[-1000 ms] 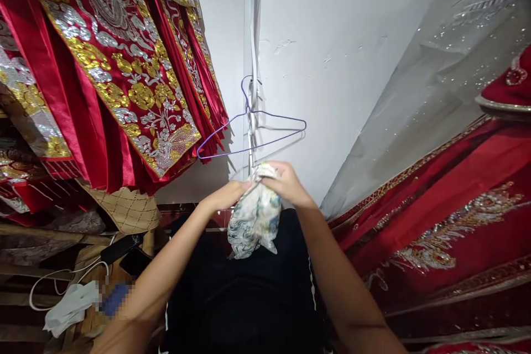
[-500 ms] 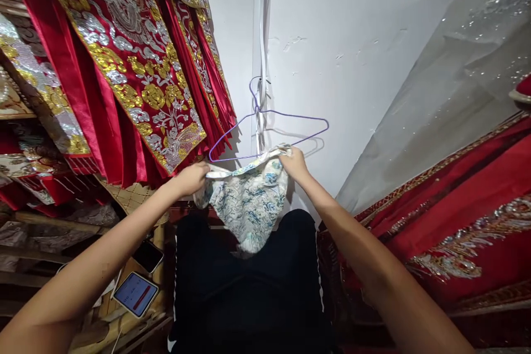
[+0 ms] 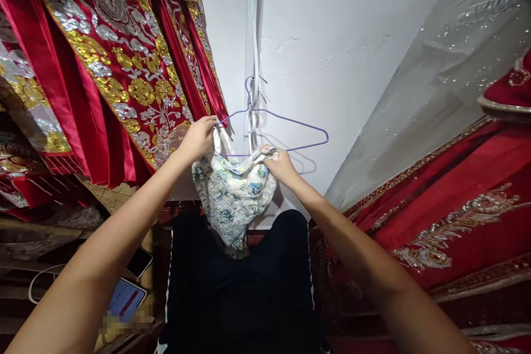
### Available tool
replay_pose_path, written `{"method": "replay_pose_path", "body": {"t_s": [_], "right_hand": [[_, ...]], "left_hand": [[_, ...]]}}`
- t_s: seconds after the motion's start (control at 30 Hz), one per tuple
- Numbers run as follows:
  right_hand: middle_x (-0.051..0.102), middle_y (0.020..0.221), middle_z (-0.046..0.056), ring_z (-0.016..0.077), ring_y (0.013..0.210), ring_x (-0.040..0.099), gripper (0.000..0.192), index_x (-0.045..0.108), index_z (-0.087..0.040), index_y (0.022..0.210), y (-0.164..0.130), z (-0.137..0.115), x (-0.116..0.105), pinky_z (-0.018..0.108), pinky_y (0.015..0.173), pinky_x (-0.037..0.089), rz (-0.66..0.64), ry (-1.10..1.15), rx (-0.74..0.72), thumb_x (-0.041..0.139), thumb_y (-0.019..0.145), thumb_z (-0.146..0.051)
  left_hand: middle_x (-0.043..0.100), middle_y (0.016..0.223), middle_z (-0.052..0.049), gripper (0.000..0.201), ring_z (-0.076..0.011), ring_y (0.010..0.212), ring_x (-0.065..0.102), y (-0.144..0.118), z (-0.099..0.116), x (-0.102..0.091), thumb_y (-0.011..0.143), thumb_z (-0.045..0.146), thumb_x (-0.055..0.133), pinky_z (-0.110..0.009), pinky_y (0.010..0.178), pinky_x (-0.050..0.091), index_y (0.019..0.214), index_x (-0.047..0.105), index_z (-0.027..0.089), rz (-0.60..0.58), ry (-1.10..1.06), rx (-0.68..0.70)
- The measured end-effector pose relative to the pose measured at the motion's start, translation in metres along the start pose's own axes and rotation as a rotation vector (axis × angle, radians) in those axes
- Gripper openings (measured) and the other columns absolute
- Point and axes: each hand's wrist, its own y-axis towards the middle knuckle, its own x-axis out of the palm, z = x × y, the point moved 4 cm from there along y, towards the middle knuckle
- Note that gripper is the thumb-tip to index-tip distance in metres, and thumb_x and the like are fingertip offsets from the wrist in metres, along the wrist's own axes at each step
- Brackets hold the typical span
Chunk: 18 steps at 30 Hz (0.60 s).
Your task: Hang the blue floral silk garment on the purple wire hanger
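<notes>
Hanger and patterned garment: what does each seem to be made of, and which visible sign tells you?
Hanger: probably metal wire with a smooth purple coating; it is thin and bent to shape.
Garment: soft, mostly matte fabric, since it creases and droops; the fibre is unclear.

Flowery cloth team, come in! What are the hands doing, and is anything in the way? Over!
Left hand gripping flowery cloth by purple hanger's left end. Right hand pinching cloth's top edge. Red embroidered garment close beside left hand.
</notes>
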Motion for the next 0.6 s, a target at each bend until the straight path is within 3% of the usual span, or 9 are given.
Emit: {"method": "replay_pose_path", "body": {"t_s": [0.07, 0.13, 0.23, 0.3, 0.33, 0.4, 0.47, 0.53, 0.6], "right_hand": [[0.068, 0.082, 0.004, 0.0227, 0.083, 0.063, 0.017, 0.065, -0.019, 0.082, -0.002, -0.006, 0.001, 0.034, 0.081, 0.05, -0.002, -0.002, -0.01, 0.051, 0.072, -0.02], [0.071, 0.102, 0.007, 0.0254, 0.1, 0.064, 0.028, 0.067, -0.02, 0.097, -0.006, -0.012, -0.01, 0.038, 0.092, 0.05, 0.091, -0.036, -0.049, 0.051, 0.074, -0.018], [0.056, 0.142, 0.011, 0.0274, 0.13, 0.053, 0.059, 0.056, -0.022, 0.132, -0.013, -0.015, -0.053, 0.042, 0.109, 0.043, 0.467, -0.153, -0.135, 0.058, 0.073, -0.015], [0.053, 0.146, 0.016, 0.0307, 0.132, 0.052, 0.066, 0.054, -0.019, 0.136, -0.012, -0.011, -0.087, 0.046, 0.108, 0.044, 0.645, -0.229, -0.122, 0.065, 0.071, -0.016], [0.058, 0.14, 0.018, 0.0327, 0.127, 0.056, 0.06, 0.059, -0.016, 0.13, -0.008, -0.006, -0.103, 0.048, 0.105, 0.047, 0.643, -0.247, -0.081, 0.068, 0.071, -0.018], [0.072, 0.114, 0.017, 0.0342, 0.107, 0.066, 0.04, 0.071, -0.012, 0.107, 0.005, 0.005, -0.129, 0.05, 0.092, 0.054, 0.493, -0.206, 0.046, 0.075, 0.068, -0.023], [0.076, 0.091, 0.014, 0.0319, 0.088, 0.071, 0.03, 0.075, -0.011, 0.088, 0.016, 0.012, -0.148, 0.047, 0.079, 0.058, 0.234, -0.072, 0.191, 0.083, 0.064, -0.027], [0.077, 0.086, 0.013, 0.0298, 0.079, 0.072, 0.035, 0.076, -0.011, 0.085, 0.019, 0.009, -0.161, 0.044, 0.071, 0.059, 0.0, 0.076, 0.325, 0.089, 0.058, -0.03], [0.078, 0.09, 0.015, 0.029, 0.079, 0.074, 0.038, 0.077, -0.012, 0.087, 0.018, -0.002, -0.168, 0.043, 0.07, 0.058, -0.11, 0.183, 0.403, 0.091, 0.059, -0.033]], "left_hand": [[0.068, 0.125, -0.015, 0.04, -0.0277, 0.117, 0.062, 0.011, 0.001, 0.004, 0.089, 0.011, 0.041, -0.043, 0.106, 0.046, 0.117, 0.069, 0.011, 0.009, -0.007, 0.013], [0.071, 0.116, -0.015, 0.039, -0.0287, 0.107, 0.064, 0.017, -0.002, 0.007, 0.091, 0.015, 0.041, -0.043, 0.099, 0.048, 0.117, 0.07, 0.012, -0.021, 0.02, 0.02], [0.071, 0.106, -0.015, 0.038, -0.03, 0.099, 0.062, 0.019, -0.007, 0.002, 0.092, 0.018, 0.04, -0.043, 0.092, 0.048, 0.115, 0.07, 0.013, -0.079, 0.098, 0.054], [0.069, 0.1, -0.015, 0.037, -0.0296, 0.097, 0.059, 0.019, -0.009, -0.006, 0.092, 0.017, 0.039, -0.042, 0.089, 0.047, 0.113, 0.069, 0.015, -0.089, 0.153, 0.084], [0.067, 0.099, -0.014, 0.036, -0.0295, 0.098, 0.058, 0.018, -0.009, -0.01, 0.092, 0.016, 0.038, -0.042, 0.089, 0.046, 0.112, 0.069, 0.015, -0.085, 0.172, 0.103], [0.062, 0.102, -0.015, 0.033, -0.0301, 0.102, 0.054, 0.018, -0.005, -0.018, 0.094, 0.018, 0.038, -0.042, 0.09, 0.045, 0.11, 0.068, 0.016, -0.06, 0.196, 0.136], [0.058, 0.11, -0.015, 0.03, -0.0311, 0.108, 0.052, 0.017, -0.002, -0.024, 0.096, 0.023, 0.04, -0.043, 0.093, 0.044, 0.107, 0.067, 0.016, -0.008, 0.199, 0.147], [0.058, 0.109, -0.014, 0.029, -0.0292, 0.104, 0.054, 0.016, -0.002, -0.028, 0.098, 0.029, 0.042, -0.041, 0.091, 0.044, 0.107, 0.066, 0.017, 0.031, 0.158, 0.102], [0.061, 0.096, -0.009, 0.028, -0.0244, 0.089, 0.057, 0.013, -0.006, -0.025, 0.098, 0.034, 0.044, -0.037, 0.082, 0.045, 0.11, 0.063, 0.018, 0.016, 0.058, -0.003]]}}
